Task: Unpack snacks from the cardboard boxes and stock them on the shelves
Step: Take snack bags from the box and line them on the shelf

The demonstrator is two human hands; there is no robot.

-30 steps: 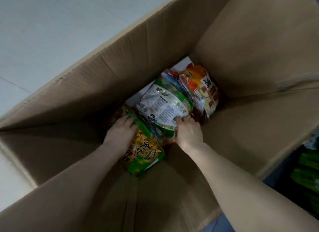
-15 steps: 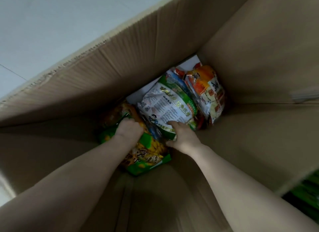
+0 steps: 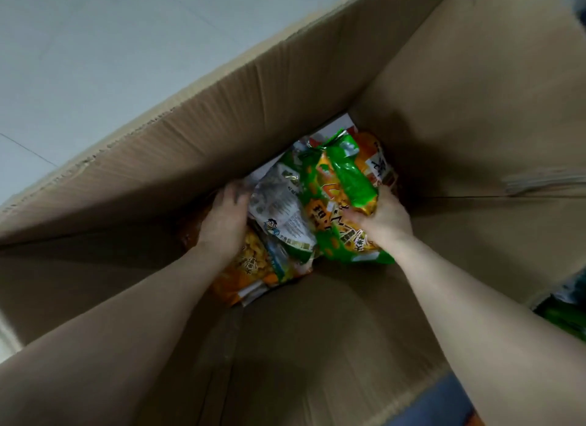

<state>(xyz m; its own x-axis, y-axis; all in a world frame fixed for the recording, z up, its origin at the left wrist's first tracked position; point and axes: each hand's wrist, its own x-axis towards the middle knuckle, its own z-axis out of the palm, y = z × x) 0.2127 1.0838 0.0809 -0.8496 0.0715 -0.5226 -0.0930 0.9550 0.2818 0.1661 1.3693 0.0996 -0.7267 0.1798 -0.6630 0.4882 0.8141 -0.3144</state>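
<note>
A pale tiled floor (image 3: 95,61) fills the upper left, outside the tall brown cardboard box (image 3: 317,346) that both bare arms reach down into. At the bottom of the box, toward its far corner, lies a small heap of snack bags.

The left hand (image 3: 223,218) lies palm-down at the left side of the heap, fingers stretched over the white printed snack bag with a cartoon figure (image 3: 279,210) (whether they curl round its edge cannot be told). Below that hand an orange bag of yellow puffs (image 3: 250,267) lies flat on the box floor, its long axis running from the near left toward the far right.

Right of the white bag, the right hand (image 3: 380,216) grips the green-and-orange crinkled snack bag (image 3: 339,203), thumb on its face and fingers curled round its right edge. This bag is tilted up off the heap; its long axis runs near to far, its crimped end pointing at the far corner.

Behind it, against the right wall, an orange-and-white snack bag (image 3: 377,162) shows partly.
</note>
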